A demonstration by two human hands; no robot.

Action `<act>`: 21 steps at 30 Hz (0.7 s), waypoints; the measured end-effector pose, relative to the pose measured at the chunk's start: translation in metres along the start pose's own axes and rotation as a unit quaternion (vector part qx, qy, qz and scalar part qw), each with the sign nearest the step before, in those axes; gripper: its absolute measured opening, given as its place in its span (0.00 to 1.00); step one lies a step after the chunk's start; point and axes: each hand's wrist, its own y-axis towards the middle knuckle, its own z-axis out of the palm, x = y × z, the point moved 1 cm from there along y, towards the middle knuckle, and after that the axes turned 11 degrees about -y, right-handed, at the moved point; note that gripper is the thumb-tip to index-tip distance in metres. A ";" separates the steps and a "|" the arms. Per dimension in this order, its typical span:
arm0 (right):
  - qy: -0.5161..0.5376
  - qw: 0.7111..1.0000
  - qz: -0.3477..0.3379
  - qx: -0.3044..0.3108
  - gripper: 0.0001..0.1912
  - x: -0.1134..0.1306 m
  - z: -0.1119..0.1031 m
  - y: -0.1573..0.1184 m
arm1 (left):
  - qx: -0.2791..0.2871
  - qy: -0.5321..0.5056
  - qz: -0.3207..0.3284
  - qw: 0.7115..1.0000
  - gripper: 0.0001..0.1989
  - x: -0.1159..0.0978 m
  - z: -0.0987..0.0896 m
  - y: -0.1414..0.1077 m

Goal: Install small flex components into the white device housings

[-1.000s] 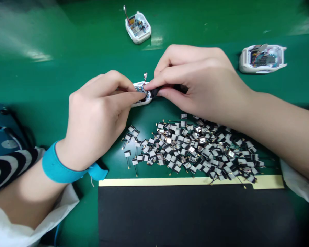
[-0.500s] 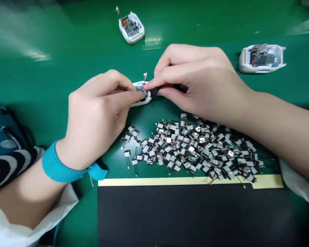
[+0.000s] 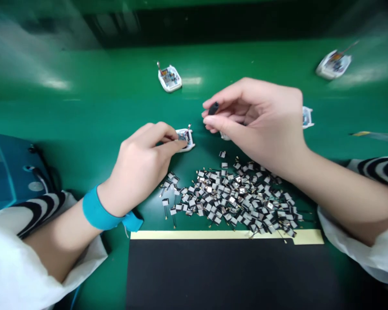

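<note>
Left hand (image 3: pixel 139 165) is curled, its fingertips gripping a small white plastic housing (image 3: pixel 185 140) with an exposed circuit board. Right hand (image 3: pixel 255 122), just beside it, pinches a short black piece (image 3: pixel 213 108) between thumb and forefinger, above a heap of tiny silver-and-black wired tabs (image 3: pixel 229 196) on the green counter (image 3: pixel 84 107).

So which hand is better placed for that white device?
Probably the left hand: its fingertips rest on the white device, while the right hand is off it, pinching a small black piece.
</note>
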 end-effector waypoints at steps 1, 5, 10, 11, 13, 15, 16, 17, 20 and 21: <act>0.019 1.000 0.014 0.003 0.04 0.001 0.001 0.001 | 0.000 0.000 0.004 1.000 0.12 0.001 0.000 0.000; 0.055 0.998 0.038 0.011 0.06 0.004 0.005 0.002 | 0.000 -0.005 0.011 1.000 0.12 0.002 -0.001 -0.001; 0.041 0.999 0.006 0.013 0.05 0.007 0.013 0.001 | -0.005 -0.016 0.024 1.000 0.12 0.002 -0.001 -0.001; 0.036 0.999 -0.002 0.016 0.05 0.007 0.014 0.001 | -0.009 -0.016 0.028 0.999 0.12 0.003 -0.001 -0.001; 0.027 0.999 -0.011 0.022 0.05 0.007 0.017 0.001 | -0.021 -0.017 0.040 0.999 0.12 0.003 0.000 -0.001; 0.020 0.999 -0.018 0.022 0.05 0.007 0.018 0.001 | -0.028 -0.019 0.050 0.998 0.12 0.004 0.000 -0.001; 0.018 0.999 -0.021 0.021 0.05 0.007 0.018 0.001 | -0.030 -0.018 0.051 0.998 0.12 0.004 0.000 -0.001; 0.017 0.999 -0.027 0.018 0.05 0.006 0.018 0.001 | -0.030 -0.017 0.050 0.998 0.12 0.004 0.001 -0.002; 0.002 0.999 -0.051 0.014 0.04 0.007 0.017 0.000 | -0.022 -0.012 0.034 0.999 0.13 0.003 0.000 -0.003; -0.014 0.998 -0.061 0.015 0.04 0.007 0.017 0.000 | -0.017 -0.010 0.028 0.999 0.13 0.003 0.000 -0.003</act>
